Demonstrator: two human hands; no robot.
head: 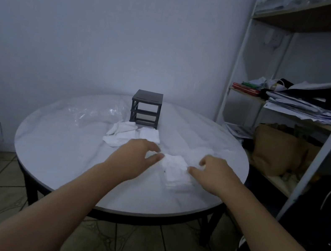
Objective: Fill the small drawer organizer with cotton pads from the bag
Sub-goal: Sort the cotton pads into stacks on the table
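Observation:
A dark grey drawer organizer point(146, 108) stands at the back of the round white table point(61, 158), and its slots look empty. Loose white cotton pads point(121, 136) lie in front of it, with another small stack point(150, 134) beside them. A crumpled clear bag point(96, 113) lies to the left. Nearer me, a stack of cotton pads point(175, 170) sits in what looks like a clear drawer. My left hand point(138, 156) holds its left edge with thumb and curled fingers. On the right edge, my right hand point(212, 173) pinches it.
A white metal shelf unit point(234, 71) stands close to the table's right side, loaded with papers, clothes and a brown paper bag point(273, 148). A bare wall runs behind the table. The floor below is tiled.

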